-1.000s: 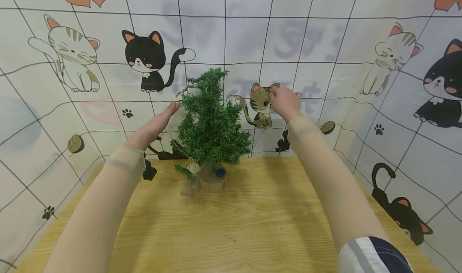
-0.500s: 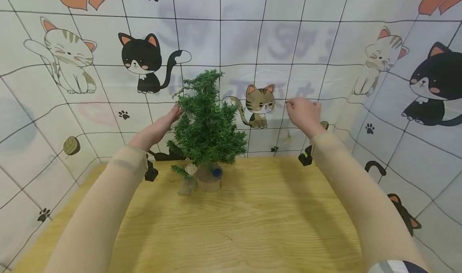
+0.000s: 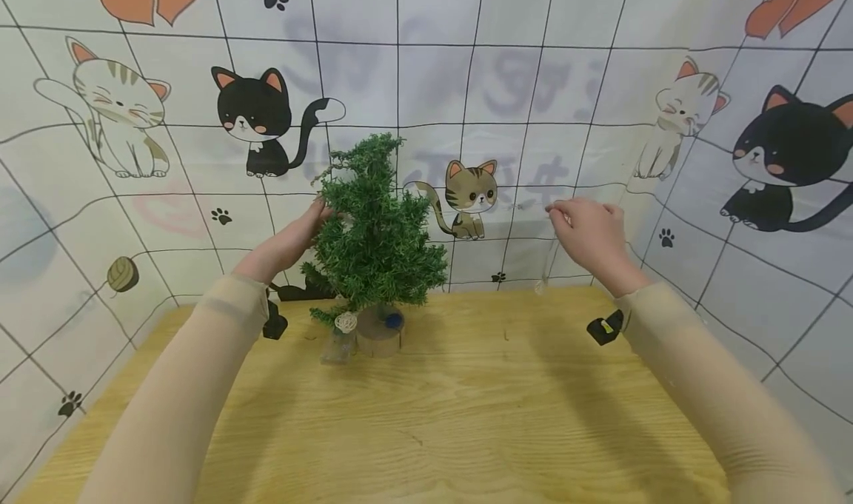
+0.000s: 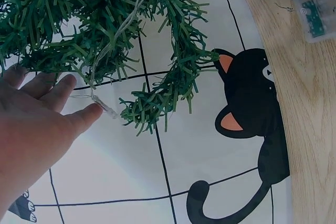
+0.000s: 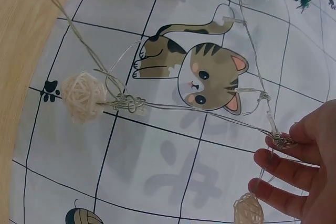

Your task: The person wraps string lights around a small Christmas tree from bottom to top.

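Observation:
A small artificial Christmas tree [image 3: 380, 230] stands upright on a round wooden base [image 3: 380, 337]. My left hand [image 3: 289, 241] is at its left side with fingers extended against the branches; in the left wrist view the fingertips are partly behind the greenery, and a clear bulb [image 4: 107, 109] on thin wire is by the thumb. Right of the tree, my right hand [image 3: 593, 241] pinches a knotted part of a string-light wire [image 5: 205, 113] between thumb and forefinger. A pale woven ball [image 5: 84, 97] hangs on the wire, and another woven ball [image 5: 248, 209] dangles below the fingers.
Beside the tree base lie a white woven ball [image 3: 346, 322] and a clear battery box [image 3: 338, 350]. A blue round piece [image 3: 395, 320] is on the base. The wooden table [image 3: 426, 430] meets a cat-printed cloth [image 3: 433, 82] behind.
My right hand has moved right and slightly down, away from the tree, drawing the wire along. My left hand has moved in against the branches. The view has shifted a little right.

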Demonstrator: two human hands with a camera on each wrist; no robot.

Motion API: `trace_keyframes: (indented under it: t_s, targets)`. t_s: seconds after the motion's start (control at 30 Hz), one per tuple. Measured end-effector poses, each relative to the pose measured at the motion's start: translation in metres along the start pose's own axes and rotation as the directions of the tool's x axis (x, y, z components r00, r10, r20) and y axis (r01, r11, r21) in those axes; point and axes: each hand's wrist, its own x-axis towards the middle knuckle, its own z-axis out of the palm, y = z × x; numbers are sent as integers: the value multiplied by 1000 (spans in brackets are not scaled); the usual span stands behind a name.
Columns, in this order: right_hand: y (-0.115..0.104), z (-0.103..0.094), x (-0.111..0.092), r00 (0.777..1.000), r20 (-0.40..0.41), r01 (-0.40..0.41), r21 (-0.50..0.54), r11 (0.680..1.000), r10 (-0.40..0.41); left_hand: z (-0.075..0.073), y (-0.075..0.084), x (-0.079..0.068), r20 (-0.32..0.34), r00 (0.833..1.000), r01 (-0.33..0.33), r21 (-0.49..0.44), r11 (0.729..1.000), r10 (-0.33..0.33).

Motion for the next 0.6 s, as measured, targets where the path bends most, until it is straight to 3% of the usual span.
trace_keyframes:
  t_s: [0.17,0.43,0.6]
  targets:
    - [3,-11,-18,1000,6,-10,24,1000,10,1,0,1,-12,1000,-23,-30,999,22]
    - [14,-37,-43,998,-33,-51,57,997,53,6,5,-1,-30,1000,-6,-36,999,5]
    - [15,-53,-54,997,-56,-51,75,996,55,4,6,-4,-35,998,-52,-67,996,50]
